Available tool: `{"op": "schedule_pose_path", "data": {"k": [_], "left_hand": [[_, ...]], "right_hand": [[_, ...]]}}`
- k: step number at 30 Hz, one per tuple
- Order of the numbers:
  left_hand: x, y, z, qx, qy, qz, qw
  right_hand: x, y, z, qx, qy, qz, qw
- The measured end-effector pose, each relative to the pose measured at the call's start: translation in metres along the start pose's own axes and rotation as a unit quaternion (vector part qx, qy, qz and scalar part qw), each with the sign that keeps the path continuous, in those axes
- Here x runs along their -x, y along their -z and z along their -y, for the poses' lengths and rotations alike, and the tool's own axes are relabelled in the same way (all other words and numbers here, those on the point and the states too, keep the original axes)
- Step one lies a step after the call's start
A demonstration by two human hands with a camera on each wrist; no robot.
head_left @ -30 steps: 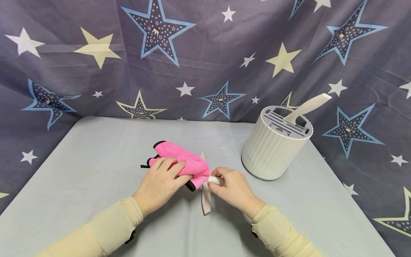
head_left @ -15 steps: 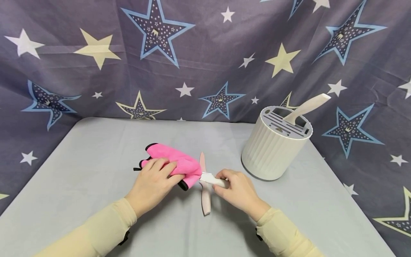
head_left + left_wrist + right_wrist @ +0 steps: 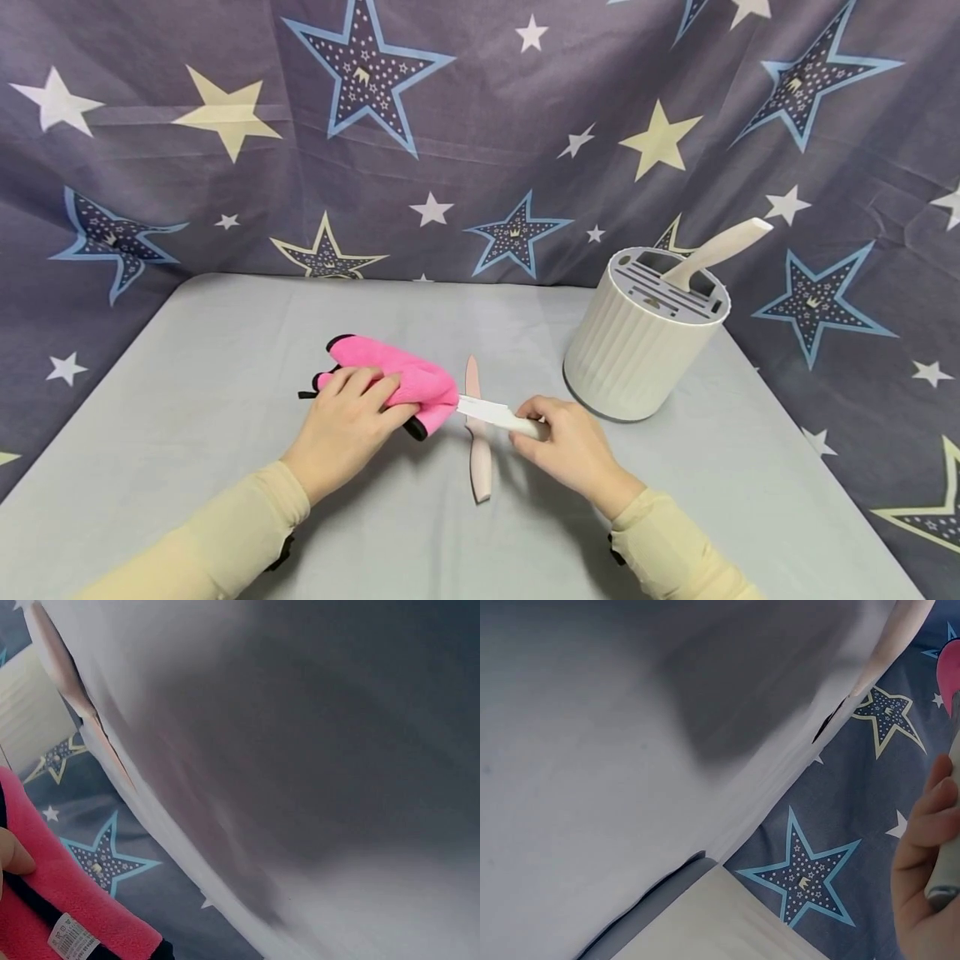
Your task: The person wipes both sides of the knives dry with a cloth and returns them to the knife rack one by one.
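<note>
My left hand (image 3: 348, 425) grips a pink cloth (image 3: 408, 375) with black edging, folded around the far part of a white-bladed knife (image 3: 487, 412). That knife's pale handle is held in my right hand (image 3: 570, 446); part of its blade shows between cloth and fingers, while the tip is hidden. Under it, a pink knife (image 3: 481, 467) lies on the table, pointing away from me. In the left wrist view the cloth (image 3: 82, 907) shows a white label. Fingers curl round the handle (image 3: 946, 862) in the right wrist view.
A white ribbed knife block (image 3: 637, 358) stands at the right, with slots in its grey top and one pale-handled knife (image 3: 720, 250) leaning in it. The grey table (image 3: 247, 350) ends at a star-patterned curtain (image 3: 480, 150) behind.
My left hand has drawn the cloth leftward and my right hand has shifted slightly right with the knife. More of the white blade shows. The pink knife has stayed put.
</note>
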State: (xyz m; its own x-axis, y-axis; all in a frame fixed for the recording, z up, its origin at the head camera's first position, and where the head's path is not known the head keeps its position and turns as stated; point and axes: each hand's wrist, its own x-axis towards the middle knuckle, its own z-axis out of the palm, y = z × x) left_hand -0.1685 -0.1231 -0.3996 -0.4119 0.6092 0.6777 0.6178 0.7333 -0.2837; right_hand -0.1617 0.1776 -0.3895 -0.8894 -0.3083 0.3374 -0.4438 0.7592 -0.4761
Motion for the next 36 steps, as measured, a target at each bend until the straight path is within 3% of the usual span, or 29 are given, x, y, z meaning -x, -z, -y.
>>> {"op": "schedule_pose_path", "data": {"k": [12, 24, 36], "left_hand": [[0.003, 0.001, 0.008, -0.021, 0.013, -0.021, 0.9995], [0.001, 0.004, 0.001, -0.007, 0.007, -0.003, 0.9999], [-0.004, -0.001, -0.007, -0.002, 0.001, -0.025, 0.9997]], "right_hand": [[0.002, 0.004, -0.004, 0.003, -0.022, 0.025, 0.999], [0.0, -0.001, -0.001, 0.008, -0.008, 0.02, 1.0], [-0.003, -0.004, 0.004, 0.008, 0.0, 0.022, 1.0]]}}
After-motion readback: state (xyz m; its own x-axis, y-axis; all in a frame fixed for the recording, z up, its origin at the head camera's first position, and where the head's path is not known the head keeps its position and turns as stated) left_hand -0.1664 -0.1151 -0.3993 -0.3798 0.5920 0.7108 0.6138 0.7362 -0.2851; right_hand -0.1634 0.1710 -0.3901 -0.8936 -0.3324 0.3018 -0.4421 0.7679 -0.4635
